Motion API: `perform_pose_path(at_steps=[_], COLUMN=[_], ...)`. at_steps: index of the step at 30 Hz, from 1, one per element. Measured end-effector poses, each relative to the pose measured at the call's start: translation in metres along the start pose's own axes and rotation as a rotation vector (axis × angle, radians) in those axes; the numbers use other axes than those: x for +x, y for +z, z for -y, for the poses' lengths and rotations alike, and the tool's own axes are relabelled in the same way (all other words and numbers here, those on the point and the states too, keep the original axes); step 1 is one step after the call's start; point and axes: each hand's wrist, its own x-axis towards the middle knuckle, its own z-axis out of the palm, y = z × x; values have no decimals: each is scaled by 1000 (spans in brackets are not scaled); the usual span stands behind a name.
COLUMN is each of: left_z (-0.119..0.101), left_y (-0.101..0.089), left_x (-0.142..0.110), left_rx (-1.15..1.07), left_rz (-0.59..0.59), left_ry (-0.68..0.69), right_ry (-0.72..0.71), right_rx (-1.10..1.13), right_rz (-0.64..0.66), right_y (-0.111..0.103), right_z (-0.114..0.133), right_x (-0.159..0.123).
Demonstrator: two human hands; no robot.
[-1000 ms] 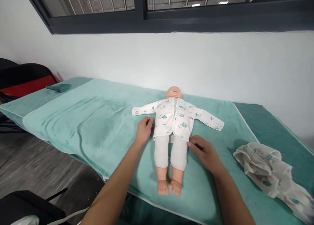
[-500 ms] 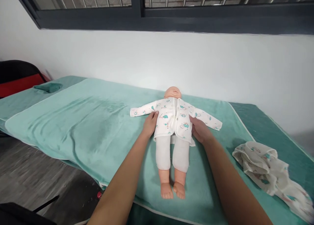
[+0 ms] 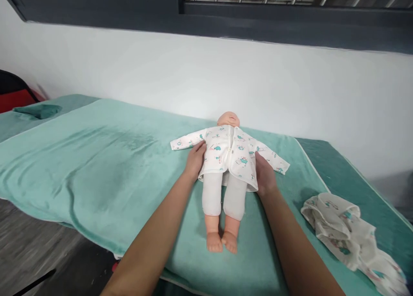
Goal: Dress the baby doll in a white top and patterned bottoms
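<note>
A baby doll point(image 3: 213, 240) lies on its back on the green cover, feet toward me. It wears a white printed baby jacket point(image 3: 219, 156), closed at mid-chest, with both sleeves spread outward; white padding shows on its legs. My left hand point(image 3: 195, 161) is at the jacket's left side, below the sleeve, its fingertips against the cloth and partly hidden. On the other side my right hand point(image 3: 266, 175) holds the jacket's edge, which stands out from the body. Some of the right fingers are hidden behind the cloth.
A crumpled white printed garment point(image 3: 346, 231) lies to the right. The green cover point(image 3: 129, 167) spreads over the bed, with a small dark green cloth point(image 3: 38, 111) at far left. Behind is a white wall point(image 3: 145, 72) below a dark window frame point(image 3: 258, 20).
The jacket's right side has been drawn outward and now flares wider, with the right hand slightly farther out. The legs have tilted a little left. The camera view has shifted.
</note>
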Motion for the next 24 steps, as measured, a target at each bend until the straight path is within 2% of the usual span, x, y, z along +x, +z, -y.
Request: perform_pose_path(at_steps=[2,5,11,15,20,22,24], left_z=[-3,-9,-18,-23,-24,-20,-14], left_y=[-7,-17,-28,-32,-38,-41,-43], left_x=[3,7,6,9,19,21,18], left_rx=[-173,-385,-475,-483,-449,-326,-76], left_rz=[-58,-117,-286,-329,-309,-338,-409], left_ry=[-67,-151,2,42,132,179,261], right_ry=[-54,-156,-252,-262,-306,-364,-436], right_rx=[54,148,178,166,74,-15,-210], right_rz=[-47,-211,-332,-438,-495,-500,-473], right_y=[-9,-23,-34,-38,-43,-42,-40], right_z=[7,16,22,27,30,23,12], right_x=[3,6,7,5,-1,-5,-13])
